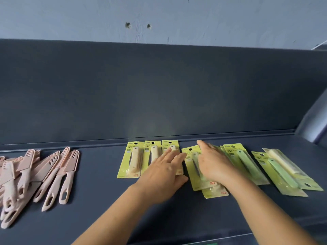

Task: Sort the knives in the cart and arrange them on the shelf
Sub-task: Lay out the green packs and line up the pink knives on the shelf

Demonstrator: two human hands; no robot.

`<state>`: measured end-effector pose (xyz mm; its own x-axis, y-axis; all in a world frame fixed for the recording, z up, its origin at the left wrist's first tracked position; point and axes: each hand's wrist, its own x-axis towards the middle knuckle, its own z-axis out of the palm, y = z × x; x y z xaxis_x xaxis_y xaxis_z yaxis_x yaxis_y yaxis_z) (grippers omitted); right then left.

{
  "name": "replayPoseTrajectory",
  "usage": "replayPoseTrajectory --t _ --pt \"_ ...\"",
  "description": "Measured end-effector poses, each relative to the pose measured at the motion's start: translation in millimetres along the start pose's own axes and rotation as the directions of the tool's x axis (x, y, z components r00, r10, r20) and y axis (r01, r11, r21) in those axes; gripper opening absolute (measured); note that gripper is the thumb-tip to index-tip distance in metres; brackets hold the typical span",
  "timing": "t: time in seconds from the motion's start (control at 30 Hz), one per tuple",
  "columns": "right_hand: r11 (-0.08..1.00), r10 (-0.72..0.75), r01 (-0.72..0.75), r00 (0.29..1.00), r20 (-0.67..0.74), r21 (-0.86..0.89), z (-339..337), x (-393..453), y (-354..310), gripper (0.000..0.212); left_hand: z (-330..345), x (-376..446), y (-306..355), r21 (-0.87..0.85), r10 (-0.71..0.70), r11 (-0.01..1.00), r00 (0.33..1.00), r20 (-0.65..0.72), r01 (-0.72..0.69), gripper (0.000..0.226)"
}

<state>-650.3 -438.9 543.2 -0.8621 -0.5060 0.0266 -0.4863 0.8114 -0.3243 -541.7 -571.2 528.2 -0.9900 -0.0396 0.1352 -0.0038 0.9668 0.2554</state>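
Resting flat on the dark shelf [88, 218], both hands worked among the yellow-green knife packs. The left hand [164, 175] lay with straight fingers spread over the lower part of the third pack [170, 149] in a neat row of three cream-handled knife packs, pressing it rather than gripping it; the first pack [131, 159] and second pack [152, 152] of that row stood side by side to the left of that hand, their tops close to the shelf's back wall [159, 89]. The right hand [215, 163], blurred, lay palm down with fingers extended, grasping nothing, over a tilted pack [193, 167] just to the right of the row; another pack [215, 192] poked out from under that one, toward the front edge of the shelf. To the right of the right hand lay a green-handled knife pack [246, 163], tilted and overlapping others beneath it, and farther right a loose cluster of two or three more packs [284, 172], green and cream, crossing each other. Far to the left of the row, well apart from it, a heap of pink knives [35, 172] with slotted blade covers lay fanned on the shelf, handles toward the front edge.
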Motion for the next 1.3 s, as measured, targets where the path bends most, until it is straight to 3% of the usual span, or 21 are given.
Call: replayPoseTrajectory --t 0.13,0.3,0.5,0.93,1.3 --pt "0.997 0.016 -0.02 0.998 0.069 0.068 -5 -11 26 0.057 16 20 37 0.013 0.057 0.998 0.993 0.106 -0.059 0.075" --pt "0.989 -0.072 0.051 0.986 0.149 0.138 -4 -19 41 0.061 23 33 40 0.16 -0.026 0.987 0.987 0.157 0.001 0.073" --pt "0.967 -0.175 0.222 0.936 0.306 -0.125 -2 -29 51 0.084 26 29 25 0.189 -0.051 0.982 0.98 0.192 0.014 0.069" --pt "0.95 -0.043 0.135 0.95 0.309 -0.281 -17 -2 67 0.075 28 46 23 0.225 -0.051 0.974 0.971 0.232 -0.003 0.067" --pt "0.959 -0.055 0.115 0.972 0.229 -0.258 4 31 67 0.063 40 65 23 0.161 -0.074 0.986 0.988 0.132 0.052 0.063"
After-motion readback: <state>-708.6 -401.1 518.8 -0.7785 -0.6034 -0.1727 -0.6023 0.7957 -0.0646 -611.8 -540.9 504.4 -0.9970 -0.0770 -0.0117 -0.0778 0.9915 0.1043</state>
